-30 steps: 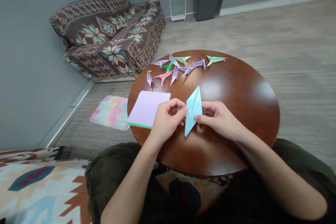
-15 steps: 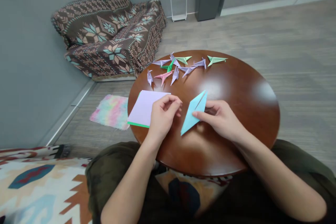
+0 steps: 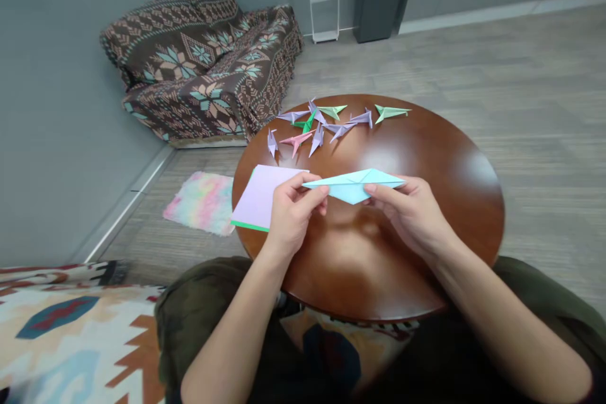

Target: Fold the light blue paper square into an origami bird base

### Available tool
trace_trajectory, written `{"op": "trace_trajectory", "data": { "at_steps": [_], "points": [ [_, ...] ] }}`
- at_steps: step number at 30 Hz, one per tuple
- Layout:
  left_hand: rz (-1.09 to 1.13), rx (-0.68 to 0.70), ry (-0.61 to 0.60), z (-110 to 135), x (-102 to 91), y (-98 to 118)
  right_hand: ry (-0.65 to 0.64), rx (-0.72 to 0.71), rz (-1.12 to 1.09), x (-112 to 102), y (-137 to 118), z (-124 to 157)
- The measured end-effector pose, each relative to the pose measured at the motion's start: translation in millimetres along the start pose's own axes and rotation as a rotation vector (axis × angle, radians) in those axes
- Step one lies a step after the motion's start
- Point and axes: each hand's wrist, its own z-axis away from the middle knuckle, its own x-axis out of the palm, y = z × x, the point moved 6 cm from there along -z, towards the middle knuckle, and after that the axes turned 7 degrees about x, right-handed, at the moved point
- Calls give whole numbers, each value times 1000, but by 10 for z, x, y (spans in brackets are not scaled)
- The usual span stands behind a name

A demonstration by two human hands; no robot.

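A light blue folded origami paper is held sideways above the round table, its long points to left and right. My left hand pinches its left point between thumb and fingers. With the thumb on its front face and the fingers behind, my right hand grips the right part. Under and beside my left hand lies a stack of square paper, lilac on top with a green edge showing below; the hand hides part of it.
Several folded paper cranes in lilac, green and pink stand along the far left of the brown round table. A pastel fluffy mat lies on the floor at left. Behind is a sofa under a patterned cover.
The blue paper has turned from a steep slant to nearly level. My left hand, earlier apart from it, has taken hold of its left point.
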Motion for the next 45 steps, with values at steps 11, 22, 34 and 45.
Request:
{"op": "trace_trajectory", "data": {
  "at_steps": [11,22,34,45],
  "points": [
    [9,-113,181,-11,-69,-227,184,-501,688,70,-253,141],
    [164,-256,10,117,205,-304,-5,-907,1246,375,-232,280],
    [243,-281,61,107,149,-290,-3,-883,1191,348,-215,276],
    [221,-210,-75,131,232,-303,29,-533,787,187,-215,146]
  ]
}}
